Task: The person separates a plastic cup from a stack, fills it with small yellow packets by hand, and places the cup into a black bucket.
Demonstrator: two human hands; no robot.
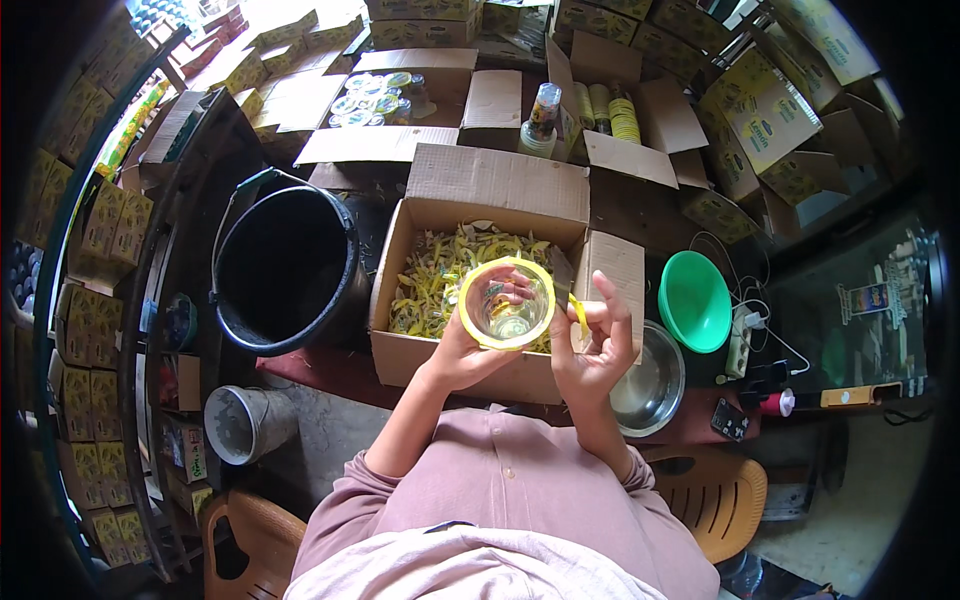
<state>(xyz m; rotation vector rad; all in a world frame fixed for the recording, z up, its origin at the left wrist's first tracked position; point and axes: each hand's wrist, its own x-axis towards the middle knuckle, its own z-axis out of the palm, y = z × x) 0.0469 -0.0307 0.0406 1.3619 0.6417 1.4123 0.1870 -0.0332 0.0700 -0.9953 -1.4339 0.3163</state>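
A clear plastic cup (512, 327) with a yellow rim is tilted so its round mouth faces me. My left hand (462, 358) is wrapped around its side, with fingers showing through the clear wall. Just right of the cup, my right hand (592, 365) pinches a narrow yellow strip (579, 314) between thumb and fingers, its other fingers raised. A greyish shape beside those fingers is too unclear to name. Below both hands, an open cardboard box (408, 352) holds a heap of yellow strips (425, 290).
A black bucket (225, 312) stands left of the box, a grey pail (240, 425) lower down. At right are a green bowl (694, 302), a metal bowl (655, 400) and a phone (729, 419). Farther back, open cartons hold lidded cups (365, 100) and stacked yellow-rimmed cups (623, 120).
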